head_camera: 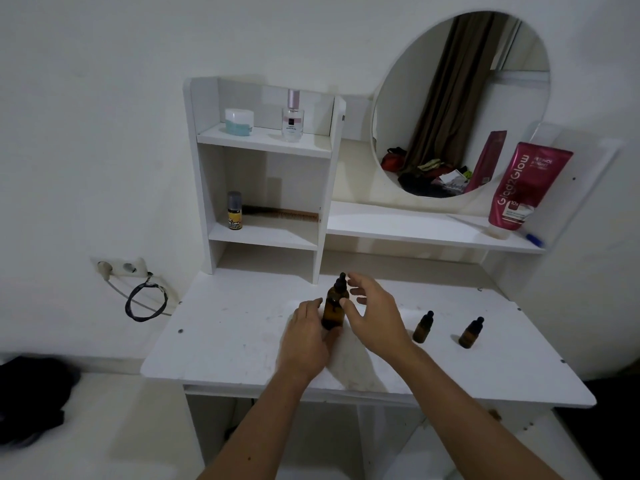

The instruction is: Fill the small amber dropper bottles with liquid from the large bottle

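Note:
The large amber dropper bottle stands upright with its black dropper cap on, near the middle of the white vanity desk. My left hand wraps around its lower body from the left. My right hand hovers just right of the bottle, fingers spread, thumb close to the bottle's shoulder. Two small amber dropper bottles, one nearer and one farther right, stand capped on the desk to the right of my hands.
A white shelf unit at the back holds a jar, a perfume bottle, a small spray can and a comb. A round mirror and a pink tube sit back right. A wall socket with cable is left of the desk.

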Demonstrator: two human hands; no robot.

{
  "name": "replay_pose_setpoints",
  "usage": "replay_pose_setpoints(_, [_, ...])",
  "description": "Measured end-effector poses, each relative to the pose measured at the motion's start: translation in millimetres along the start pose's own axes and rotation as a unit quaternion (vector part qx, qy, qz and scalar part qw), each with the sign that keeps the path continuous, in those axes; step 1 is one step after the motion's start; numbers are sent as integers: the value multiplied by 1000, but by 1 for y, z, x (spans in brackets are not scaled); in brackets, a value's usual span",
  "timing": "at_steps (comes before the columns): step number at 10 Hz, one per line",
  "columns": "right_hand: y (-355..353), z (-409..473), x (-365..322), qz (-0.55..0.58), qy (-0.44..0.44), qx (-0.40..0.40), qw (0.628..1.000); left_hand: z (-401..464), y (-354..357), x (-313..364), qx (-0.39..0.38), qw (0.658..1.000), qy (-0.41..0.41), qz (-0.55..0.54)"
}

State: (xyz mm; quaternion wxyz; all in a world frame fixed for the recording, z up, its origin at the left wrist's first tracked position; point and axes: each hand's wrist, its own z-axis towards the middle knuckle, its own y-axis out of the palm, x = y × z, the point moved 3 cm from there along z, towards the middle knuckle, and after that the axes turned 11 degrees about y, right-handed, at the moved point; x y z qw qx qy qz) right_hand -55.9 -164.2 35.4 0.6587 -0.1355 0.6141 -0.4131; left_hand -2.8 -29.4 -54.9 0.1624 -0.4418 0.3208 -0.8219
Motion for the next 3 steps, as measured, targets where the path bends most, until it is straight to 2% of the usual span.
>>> replay_pose_setpoints(1, [7, -18, 3, -8, 0, 7, 1000, -9, -4, 3, -12, 999, -7, 33])
replay_pose_setpoints(2, [16, -43, 11, -26, -30, 7, 999, -23, -7, 2, -68, 992, 25, 105])
replay_pose_setpoints(3, [20, -64, 19, -35, -20, -12, 999, -42, -14, 8, -153, 971, 61, 175])
